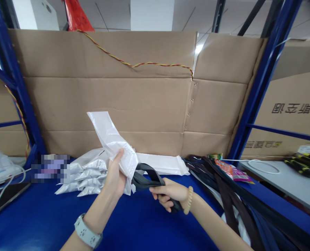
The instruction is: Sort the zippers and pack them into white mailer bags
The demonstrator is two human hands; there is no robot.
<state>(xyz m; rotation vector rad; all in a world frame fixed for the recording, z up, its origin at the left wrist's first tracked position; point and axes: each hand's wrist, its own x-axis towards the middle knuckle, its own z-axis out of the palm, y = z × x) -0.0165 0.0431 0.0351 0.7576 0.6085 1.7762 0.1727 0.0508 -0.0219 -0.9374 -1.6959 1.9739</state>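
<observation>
My left hand (116,176) is closed around a white plastic bag (118,143), its upper end tilted to the left. In my right hand (170,193) is a folded dark grey strap (149,176), with a loop bulging above the fingers. The strap's left end reaches the lower end of the bag; whether it is inside cannot be made out. Behind my left hand lies a stack of filled white and silvery bags (88,174). Flat white bags (161,163) lie behind the strap, against the cardboard.
Long dark straps (230,195) drape over the right side of the blue table (144,223). Colourful small packets (233,170) lie behind them. A cardboard wall (113,101) closes off the back between blue posts (264,80). White cables (11,181) run at the left.
</observation>
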